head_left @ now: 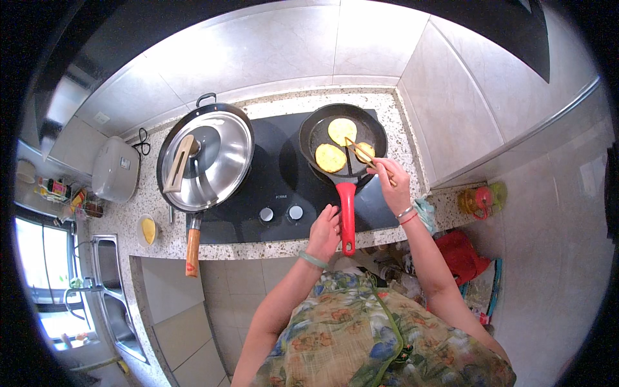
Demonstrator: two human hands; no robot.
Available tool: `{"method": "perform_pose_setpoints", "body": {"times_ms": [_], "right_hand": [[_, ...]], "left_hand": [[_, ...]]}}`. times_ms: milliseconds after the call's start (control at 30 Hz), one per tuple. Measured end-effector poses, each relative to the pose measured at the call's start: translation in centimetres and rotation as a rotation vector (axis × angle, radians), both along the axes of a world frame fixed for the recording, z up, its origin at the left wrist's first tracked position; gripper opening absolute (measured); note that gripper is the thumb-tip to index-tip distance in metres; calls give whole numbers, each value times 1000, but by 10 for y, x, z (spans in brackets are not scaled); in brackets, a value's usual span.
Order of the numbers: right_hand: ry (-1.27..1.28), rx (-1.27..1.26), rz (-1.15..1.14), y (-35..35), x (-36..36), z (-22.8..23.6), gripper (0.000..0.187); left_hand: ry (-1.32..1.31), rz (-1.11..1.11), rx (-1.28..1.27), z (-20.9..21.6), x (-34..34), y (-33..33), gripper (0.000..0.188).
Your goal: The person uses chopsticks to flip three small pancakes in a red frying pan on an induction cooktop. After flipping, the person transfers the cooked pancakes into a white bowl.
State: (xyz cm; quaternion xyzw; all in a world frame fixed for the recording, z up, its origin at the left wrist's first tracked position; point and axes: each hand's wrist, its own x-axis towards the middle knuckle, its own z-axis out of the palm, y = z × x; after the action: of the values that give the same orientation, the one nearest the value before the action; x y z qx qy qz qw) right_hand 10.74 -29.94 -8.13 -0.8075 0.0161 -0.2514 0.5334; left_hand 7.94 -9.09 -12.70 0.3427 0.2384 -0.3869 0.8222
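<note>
A black frying pan [314, 124] with a red handle [347, 216] sits on the right side of the cooktop. Three yellow round pancakes lie in it: a far one [342, 131], a left one [330, 158] and a right one [365, 151]. My right hand [394, 185] is closed on wooden chopsticks [362, 153], whose tips reach between the far and right pancakes. Just left of the red handle is my left hand [324, 231], fingers loosely extended and not wrapped round it; whether they touch it I cannot tell.
A lidded wok [213, 158] stands on the left of the black cooktop [274, 174], its wooden handle [193, 251] jutting past the counter edge. Farther left are a small bowl [147, 229], a white appliance [116, 173] and a sink [122, 322]. A pale cloth [425, 213] lies at right.
</note>
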Motion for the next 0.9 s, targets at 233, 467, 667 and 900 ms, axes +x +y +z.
{"method": "perform_pose_setpoints", "body": {"times_ms": [233, 467, 667, 900], "right_hand": [[-81, -163, -58, 2, 8, -3, 13], [-52, 94, -76, 3, 13, 0, 19], [25, 336, -72, 7, 27, -8, 22], [-25, -118, -62, 5, 31, -5, 18]], "left_hand": [[6, 14, 16, -1, 2, -2, 63], [4, 6, 15, -3, 2, -1, 66], [9, -10, 13, -5, 3, -2, 66], [23, 21, 32, -1, 4, -1, 67]]}}
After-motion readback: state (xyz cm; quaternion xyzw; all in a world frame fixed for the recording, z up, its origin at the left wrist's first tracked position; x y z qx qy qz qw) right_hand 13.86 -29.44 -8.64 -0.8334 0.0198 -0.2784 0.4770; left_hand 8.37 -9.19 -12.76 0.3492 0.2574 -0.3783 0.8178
